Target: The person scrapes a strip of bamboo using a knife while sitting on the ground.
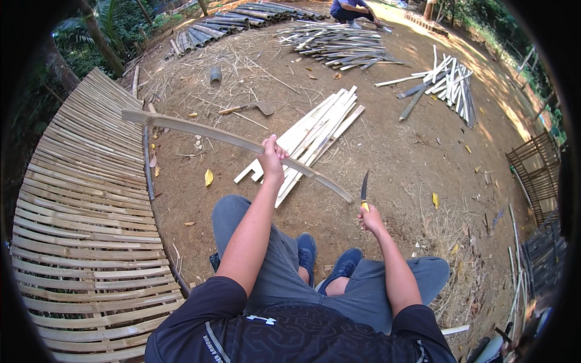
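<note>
My left hand [273, 156] is closed around a long split bamboo strip [212, 131], gripping it right of its middle. The strip slants from the upper left down to the right, its lower end just left of the knife. In my right hand [372, 219] is a knife [364, 190] with a yellow handle and a dark pointed blade, held tip up and apart from the strip. Beneath and beyond the strip, a pile of pale bamboo slats [321, 133] lies on the ground. Part of that pile is hidden by my left hand and the strip.
A slatted bamboo platform [91, 242] runs along my left. A machete-like tool [248, 109] lies beyond the strip. Farther off are a bamboo piece [215, 76], stacks of split bamboo [339, 45], bamboo poles [242, 18] and a crouching person [352, 11]. A woven bamboo frame [535, 169] stands right.
</note>
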`<action>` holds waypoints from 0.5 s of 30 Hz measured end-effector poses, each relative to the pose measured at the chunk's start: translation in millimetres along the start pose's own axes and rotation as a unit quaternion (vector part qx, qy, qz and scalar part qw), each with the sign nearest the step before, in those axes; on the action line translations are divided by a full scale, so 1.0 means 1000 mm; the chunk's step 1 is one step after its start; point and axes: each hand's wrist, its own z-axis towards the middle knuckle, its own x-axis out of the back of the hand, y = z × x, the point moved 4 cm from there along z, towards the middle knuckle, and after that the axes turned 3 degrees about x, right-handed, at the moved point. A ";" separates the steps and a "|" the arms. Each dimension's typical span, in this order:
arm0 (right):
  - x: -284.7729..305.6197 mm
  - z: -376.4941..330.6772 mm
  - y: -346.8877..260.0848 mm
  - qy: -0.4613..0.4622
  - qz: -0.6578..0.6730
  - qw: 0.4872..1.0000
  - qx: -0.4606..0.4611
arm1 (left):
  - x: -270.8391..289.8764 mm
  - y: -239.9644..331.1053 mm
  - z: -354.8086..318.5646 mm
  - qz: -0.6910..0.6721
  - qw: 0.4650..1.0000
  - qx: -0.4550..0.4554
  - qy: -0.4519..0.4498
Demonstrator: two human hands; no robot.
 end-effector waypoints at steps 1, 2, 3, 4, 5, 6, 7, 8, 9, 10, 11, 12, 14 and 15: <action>0.001 0.001 0.001 0.001 -0.004 1.000 0.000 | -0.001 0.000 0.000 0.001 1.000 0.000 0.000; 0.001 0.001 0.002 0.001 -0.008 1.000 0.000 | -0.001 -0.001 0.000 0.003 1.000 -0.001 0.000; 0.001 0.002 0.002 0.001 -0.012 1.000 0.000 | -0.001 -0.001 0.001 0.001 1.000 -0.002 -0.001; 0.001 0.002 0.002 0.000 -0.009 1.000 -0.002 | 0.000 -0.001 0.001 -0.001 1.000 -0.003 -0.003; 0.002 0.002 0.002 -0.001 -0.006 1.000 -0.003 | 0.000 -0.002 0.002 -0.003 1.000 -0.004 -0.006; 0.001 0.001 0.000 -0.003 -0.003 1.000 -0.004 | 0.000 -0.001 0.002 -0.003 1.000 -0.005 -0.005; 0.001 0.000 -0.001 -0.003 -0.004 1.000 -0.004 | 0.001 -0.001 0.002 -0.004 1.000 -0.006 -0.004; 0.000 -0.001 -0.002 -0.003 -0.005 1.000 -0.004 | 0.002 -0.001 0.002 -0.005 1.000 -0.006 -0.002; 0.000 -0.002 -0.003 -0.002 -0.006 1.000 -0.003 | 0.001 -0.001 0.001 -0.003 1.000 -0.006 -0.002; 0.000 -0.002 -0.003 -0.004 -0.010 1.000 0.000 | 0.001 -0.001 0.001 -0.002 1.000 -0.006 -0.001; -0.001 -0.003 -0.004 -0.007 -0.014 1.000 0.004 | 0.001 0.000 0.001 0.000 1.000 -0.006 -0.001; 0.000 -0.002 -0.003 -0.009 -0.018 1.000 0.008 | 0.000 -0.001 0.001 0.000 1.000 -0.006 -0.002; 0.002 0.000 -0.002 -0.006 -0.021 1.000 0.006 | -0.002 -0.001 0.000 -0.002 1.000 -0.006 -0.004; 0.001 0.000 -0.003 -0.005 -0.023 1.000 0.006 | -0.001 -0.001 0.001 0.000 1.000 -0.007 -0.002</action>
